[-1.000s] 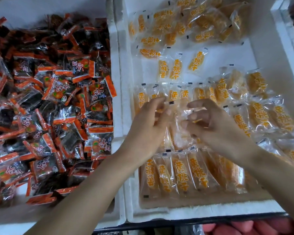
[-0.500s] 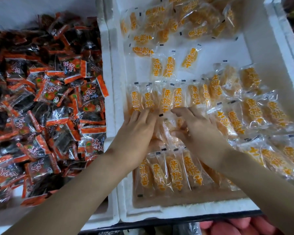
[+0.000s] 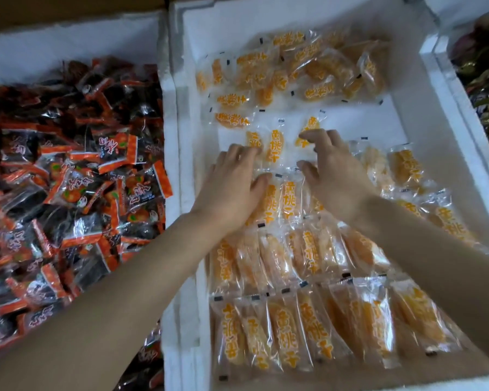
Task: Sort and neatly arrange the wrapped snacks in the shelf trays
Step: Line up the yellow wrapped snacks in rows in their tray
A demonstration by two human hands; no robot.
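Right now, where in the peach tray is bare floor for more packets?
Bare floor lies just beyond the right hand, bordered by the far pile and the right wall. A thin strip runs along the left wall. The near rows are packed.

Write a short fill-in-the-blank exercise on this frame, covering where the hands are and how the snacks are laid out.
1. The dark snacks fill the tray to the ____ of the yellow snacks.
2. The left hand and right hand both touch the ____ snacks.
3. Both trays have walls coloured ____.

Missing words: left; yellow; white.
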